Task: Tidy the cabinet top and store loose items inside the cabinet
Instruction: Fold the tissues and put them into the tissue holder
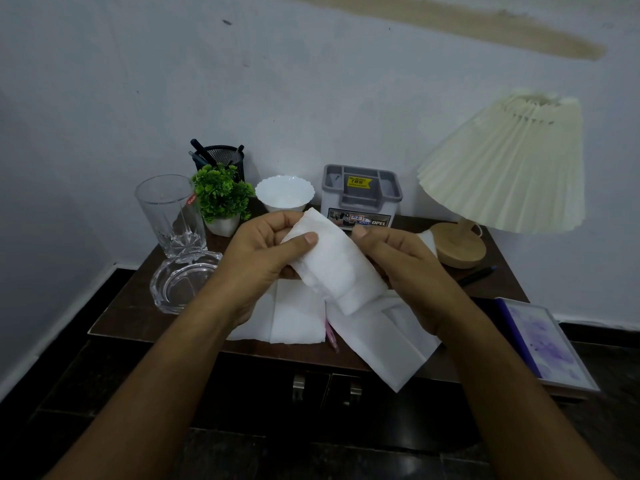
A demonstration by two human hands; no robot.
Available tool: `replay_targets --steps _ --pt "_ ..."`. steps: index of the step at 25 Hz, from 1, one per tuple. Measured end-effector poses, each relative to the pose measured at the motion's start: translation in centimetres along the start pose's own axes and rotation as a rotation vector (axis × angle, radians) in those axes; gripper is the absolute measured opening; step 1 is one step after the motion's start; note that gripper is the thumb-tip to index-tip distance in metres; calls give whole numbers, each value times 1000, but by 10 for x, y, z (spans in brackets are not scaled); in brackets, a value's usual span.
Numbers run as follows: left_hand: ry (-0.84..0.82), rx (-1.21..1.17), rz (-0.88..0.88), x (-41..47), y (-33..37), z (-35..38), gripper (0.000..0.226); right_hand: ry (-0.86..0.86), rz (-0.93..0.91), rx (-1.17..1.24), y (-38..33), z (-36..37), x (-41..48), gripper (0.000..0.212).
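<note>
Aloft, tissue [336, 268] between left hand [263, 252] and right hand [398, 261] (over cabinet [138, 306])

We see soft, matt white tissue paper [336, 268]. The cabinet top [131, 306] is dark wood with a dull sheen. At its left edge the tumbler [169, 213] and ashtray [183, 282] are clear, glossy cut glass. Along the back edge are a black metal-mesh pen holder [221, 155], a glossy white bowl [284, 194] and a matt grey plastic box [362, 188]. The lampshade [505, 168] looks like pleated cream cloth, its lamp base [460, 247] smooth pale wood.

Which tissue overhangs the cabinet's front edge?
The right tissue. The left tissue lies flat on top; the left hand and right hand hold the third tissue.
</note>
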State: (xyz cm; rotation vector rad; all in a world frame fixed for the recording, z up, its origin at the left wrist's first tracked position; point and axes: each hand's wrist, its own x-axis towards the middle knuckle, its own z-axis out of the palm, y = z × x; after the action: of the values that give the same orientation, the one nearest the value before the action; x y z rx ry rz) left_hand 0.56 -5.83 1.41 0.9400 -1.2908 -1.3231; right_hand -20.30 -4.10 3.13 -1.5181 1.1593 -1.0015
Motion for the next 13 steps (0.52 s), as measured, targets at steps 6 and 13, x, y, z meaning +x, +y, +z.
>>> replay_targets --steps 6,13 --pt "-11 -196 -55 3 0 -1 41 156 26 125 4 -3 5 27" --pt "10 -140 -14 2 -2 3 33 192 111 224 5 0 7 21"
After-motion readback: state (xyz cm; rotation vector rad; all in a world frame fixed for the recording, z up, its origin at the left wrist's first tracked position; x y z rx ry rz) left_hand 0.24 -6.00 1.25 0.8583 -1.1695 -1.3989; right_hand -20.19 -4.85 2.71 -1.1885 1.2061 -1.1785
